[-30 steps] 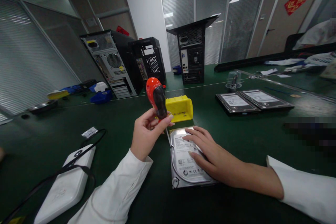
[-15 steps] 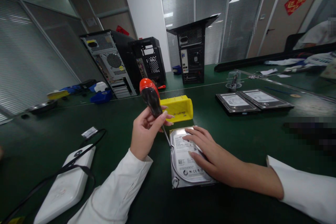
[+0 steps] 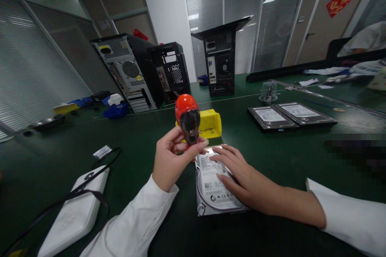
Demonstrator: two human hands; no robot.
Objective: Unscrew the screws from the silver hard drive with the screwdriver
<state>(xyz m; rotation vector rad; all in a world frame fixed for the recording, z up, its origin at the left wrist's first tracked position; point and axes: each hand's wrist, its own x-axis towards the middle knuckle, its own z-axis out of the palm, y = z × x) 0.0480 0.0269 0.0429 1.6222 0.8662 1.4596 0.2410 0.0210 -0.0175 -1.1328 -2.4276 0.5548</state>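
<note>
A silver hard drive [image 3: 215, 192] with a white label lies flat on the green table in front of me. Fingers of my right hand [image 3: 238, 176] are spread out and rest on the drive's top and right side. My left hand [image 3: 175, 152] is closed round the lower part of a screwdriver [image 3: 187, 118] with a red and black handle. The handle end points up and toward me. Its shaft and tip are hidden behind my fingers, over the drive's upper left part.
Behind the screwdriver is a yellow bin [image 3: 211, 124]. Two more hard drives [image 3: 268, 118] lie at the right. A white power bank [image 3: 75, 213] with a black cord is at the left. Computer cases [image 3: 129, 72] stand at the back, one [image 3: 221, 60] near the middle.
My left hand has moved right and slightly down with the screwdriver, whose handle now tips toward me and hides the shaft. My right hand and the hard drive have stayed put.
</note>
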